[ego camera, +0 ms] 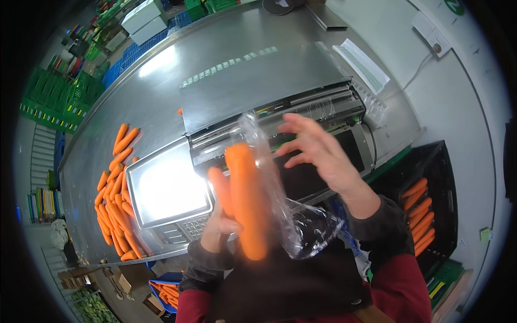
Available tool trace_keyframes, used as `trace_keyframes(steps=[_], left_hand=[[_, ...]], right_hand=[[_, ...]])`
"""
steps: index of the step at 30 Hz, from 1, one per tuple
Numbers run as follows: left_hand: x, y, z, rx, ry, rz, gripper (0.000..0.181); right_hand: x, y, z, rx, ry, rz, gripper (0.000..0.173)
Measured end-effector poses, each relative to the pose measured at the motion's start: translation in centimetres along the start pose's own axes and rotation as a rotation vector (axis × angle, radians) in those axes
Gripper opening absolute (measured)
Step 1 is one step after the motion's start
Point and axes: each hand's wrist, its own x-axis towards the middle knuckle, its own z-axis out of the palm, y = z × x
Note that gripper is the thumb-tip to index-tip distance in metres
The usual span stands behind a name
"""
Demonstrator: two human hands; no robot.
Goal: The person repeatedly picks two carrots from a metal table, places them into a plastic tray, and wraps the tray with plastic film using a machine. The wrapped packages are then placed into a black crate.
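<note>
My left hand point(222, 222) holds several carrots point(246, 202) upright in front of my body, blurred and close to the camera. Clear plastic film point(278, 202) hangs along their right side and spreads out below, over my dark apron. To the right of the film, my right hand point(311, 149) is raised with its fingers apart and nothing seen between them. Behind the hands lies a film wrapping machine point(335, 105) with metal rollers. Left of it is a weighing scale point(169, 185) with a shiny steel pan.
Loose carrots point(115, 202) lie on the steel table point(157, 101) left of the scale. A black crate point(444, 177) at the right holds packed rows of carrots. A blue crate point(153, 284) with carrots stands below the table. Labels point(230, 63) line the machine's steel cover.
</note>
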Motion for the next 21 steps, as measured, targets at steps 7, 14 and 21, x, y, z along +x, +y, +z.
trace_keyframes(steps=[7, 14, 21], left_hand=[[-1.7, -1.1, 1.6, 0.059, -0.027, -0.173, 0.094], [-1.8, -1.0, 2.5, 0.11, -0.04, -0.256, 0.096], [-2.2, -1.3, 1.8, 0.125, -0.022, -0.178, 0.101]], right_hand=[[-2.0, -2.2, 0.7, -0.094, -0.015, 0.06, 0.01], [0.1, -2.1, -1.7, -0.095, -0.133, -0.139, 0.021], [0.2, -0.6, -2.6, -0.24, 0.043, -0.233, 0.016]])
